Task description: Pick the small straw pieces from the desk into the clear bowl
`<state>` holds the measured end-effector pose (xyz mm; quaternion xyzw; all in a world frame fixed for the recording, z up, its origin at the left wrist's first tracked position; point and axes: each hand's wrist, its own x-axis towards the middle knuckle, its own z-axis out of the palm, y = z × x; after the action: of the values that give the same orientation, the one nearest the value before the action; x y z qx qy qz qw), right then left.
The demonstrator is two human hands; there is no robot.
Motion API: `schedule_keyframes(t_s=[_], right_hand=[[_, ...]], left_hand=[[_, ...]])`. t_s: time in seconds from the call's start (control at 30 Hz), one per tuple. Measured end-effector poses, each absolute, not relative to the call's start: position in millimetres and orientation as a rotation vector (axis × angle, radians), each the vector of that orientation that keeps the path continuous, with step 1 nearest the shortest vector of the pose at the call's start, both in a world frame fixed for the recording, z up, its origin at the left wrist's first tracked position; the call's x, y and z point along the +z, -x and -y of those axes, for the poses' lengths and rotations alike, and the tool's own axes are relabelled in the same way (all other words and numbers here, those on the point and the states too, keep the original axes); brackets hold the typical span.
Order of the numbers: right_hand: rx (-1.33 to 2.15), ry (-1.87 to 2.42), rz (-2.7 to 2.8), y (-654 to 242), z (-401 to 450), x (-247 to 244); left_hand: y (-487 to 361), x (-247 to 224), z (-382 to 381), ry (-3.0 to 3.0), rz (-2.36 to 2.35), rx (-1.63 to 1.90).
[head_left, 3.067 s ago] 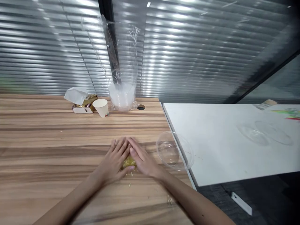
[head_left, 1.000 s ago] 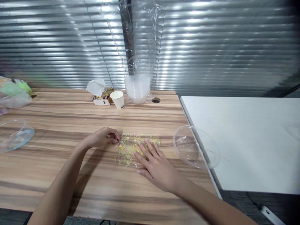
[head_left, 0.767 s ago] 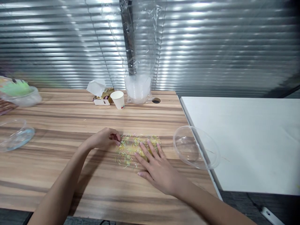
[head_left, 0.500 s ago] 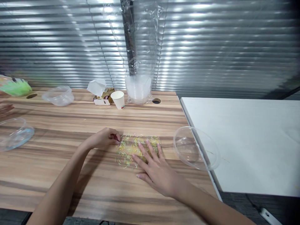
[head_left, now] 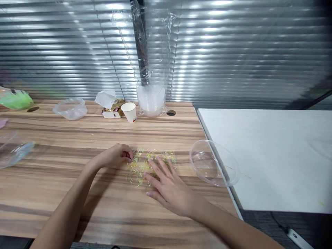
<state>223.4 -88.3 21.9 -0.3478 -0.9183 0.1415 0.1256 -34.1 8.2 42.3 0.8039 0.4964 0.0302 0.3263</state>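
Observation:
A flat clear packet (head_left: 140, 167) of small yellow and green slivers lies on the wooden table in front of me. My left hand (head_left: 120, 154) is closed in a pinch at its upper left edge, with the fingertips partly hidden. Across the packet's right part lies my right hand (head_left: 168, 188), palm down, its fingers spread and pressing on the slivers. To the right, a round clear plastic bowl (head_left: 204, 166) stands across the seam between the wooden table and a white table.
At the back stand a clear bowl (head_left: 71, 110), a tissue pack (head_left: 111, 112), a paper cup (head_left: 129, 112) and a bagged stack of clear bowls (head_left: 151, 100). A blurred clear container (head_left: 14, 150) and a green bag (head_left: 17, 99) are at left. The white table (head_left: 272, 155) adjoins at right.
My right hand has slid slightly left over the packet; my left hand keeps its pinch. Another person's hand has left the left edge, and the container there is shifted. The back-left bowl sits further right.

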Motion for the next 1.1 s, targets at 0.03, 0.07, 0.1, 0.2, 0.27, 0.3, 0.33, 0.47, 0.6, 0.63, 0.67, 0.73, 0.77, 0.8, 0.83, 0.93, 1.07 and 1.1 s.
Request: schedule_keyframes(t_s=[0.03,0.07,0.1,0.2,0.27,0.3,0.33,0.47,0.6,0.63,0.67,0.73,0.77,0.8,0.83,0.93,1.07,1.1], right_hand=[[0.411,0.996,2.674,-223.5,87.9,23.3],[0.407,0.982,2.672,-223.6,87.5,24.6],[0.398,0.971,2.666,-223.7,87.1,25.5],[0.336,0.974,2.61,-223.7,86.1,25.6],[0.29,0.993,2.552,-223.4,85.3,23.9],[0.274,1.003,2.521,-223.2,84.8,22.6],[0.265,1.012,2.49,-223.1,84.0,21.2],[0.25,1.014,2.38,-223.8,79.2,15.3],[0.219,0.941,2.271,-226.7,74.6,14.8],[0.212,0.918,2.239,-227.4,74.3,16.1],[0.206,0.896,2.207,-227.9,74.5,17.8],[0.195,0.853,2.151,-228.3,76.0,21.8],[0.188,0.83,2.129,-228.2,77.2,23.8],[0.179,0.804,2.113,-228.0,78.4,25.6],[0.168,0.778,2.1,-227.6,79.6,27.2],[0.15,0.737,2.072,-226.7,82.3,31.1],[0.103,0.727,2.075,-228.8,86.6,39.9],[0.076,0.735,2.083,-230.6,88.5,43.5]], left_hand=[[32.7,42.2,-7.3,-2.128,-1.296,0.079],[31.5,41.7,-6.5,-2.149,-1.282,0.079],[30.4,40.8,-5.7,-2.176,-1.267,0.084],[28.4,37.1,-4.0,-2.269,-1.232,0.099],[28.4,35.1,-3.8,-2.318,-1.214,0.105],[28.8,34.4,-4.1,-2.33,-1.198,0.104],[29.4,34.0,-4.7,-2.334,-1.181,0.101],[32.9,33.8,-8.6,-2.294,-1.119,0.124],[35.2,34.9,-11.8,-2.219,-1.134,0.14],[35.6,35.2,-12.1,-2.207,-1.147,0.145],[36.0,35.4,-12.1,-2.197,-1.158,0.152],[36.6,35.3,-11.8,-2.173,-1.17,0.167],[36.7,35.1,-11.4,-2.16,-1.17,0.174],[36.7,34.7,-11.1,-2.147,-1.167,0.18],[36.4,34.3,-10.7,-2.134,-1.164,0.183],[34.6,34.1,-9.2,-2.118,-1.163,0.18],[31.8,36.3,-7.0,-2.122,-1.165,0.181],[31.5,36.8,-6.7,-2.112,-1.166,0.174]])
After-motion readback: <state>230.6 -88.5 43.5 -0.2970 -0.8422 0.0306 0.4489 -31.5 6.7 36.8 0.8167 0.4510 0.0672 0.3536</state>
